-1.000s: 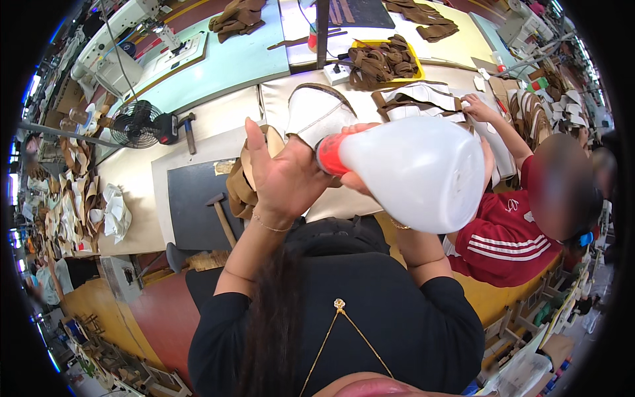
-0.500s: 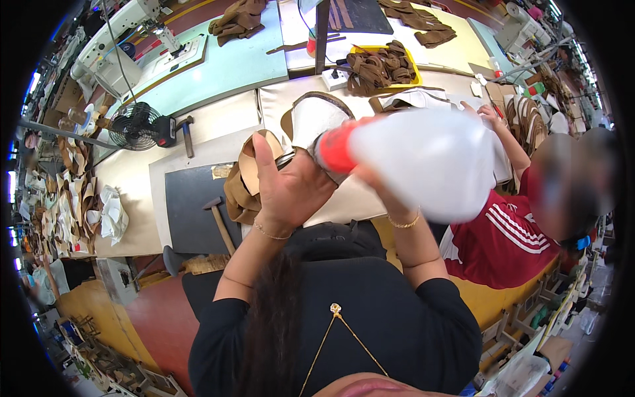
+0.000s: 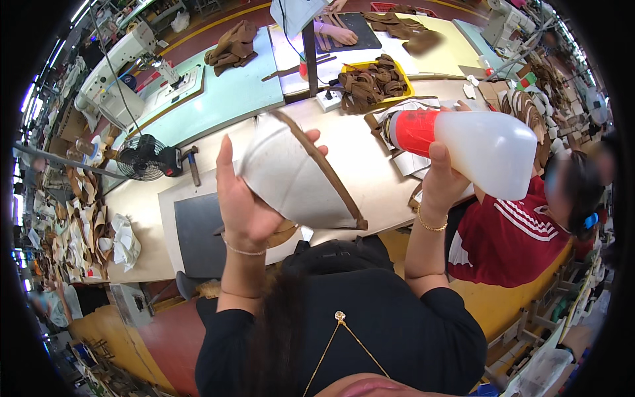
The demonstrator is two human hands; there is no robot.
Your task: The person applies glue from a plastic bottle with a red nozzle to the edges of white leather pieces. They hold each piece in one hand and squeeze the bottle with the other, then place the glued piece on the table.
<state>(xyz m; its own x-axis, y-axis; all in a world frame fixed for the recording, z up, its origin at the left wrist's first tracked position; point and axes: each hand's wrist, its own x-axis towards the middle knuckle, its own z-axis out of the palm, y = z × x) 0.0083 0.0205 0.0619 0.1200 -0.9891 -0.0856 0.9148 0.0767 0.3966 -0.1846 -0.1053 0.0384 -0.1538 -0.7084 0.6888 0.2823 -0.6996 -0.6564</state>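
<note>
My left hand [image 3: 250, 215] holds a shoe-upper piece [image 3: 294, 172] with a pale lining and a brown edge strip. Its thumb points up on the left and fingertips show past the far edge. In my right hand [image 3: 440, 182] is a translucent white plastic bottle [image 3: 499, 149], lying sideways in the air with red tape [image 3: 415, 131] round its narrower end. That end points left toward the shoe-upper piece, apart from it. Part of another brown piece [image 3: 284, 233] shows below the held one.
A dark mat [image 3: 198, 231] and a hammer [image 3: 192, 167] lie on the left, by a small fan [image 3: 140, 159]. Beyond are a sewing machine [image 3: 112, 96] and a yellow basket [image 3: 409, 86] of brown strips. A person in red [image 3: 503, 245] works on the right; another person's hand [image 3: 340, 34] shows far off.
My left hand has lifted the shoe-upper piece toward me, its lining now facing up. The bottle in my right hand has moved right, away from my left hand. Far off, a person's hand has appeared.
</note>
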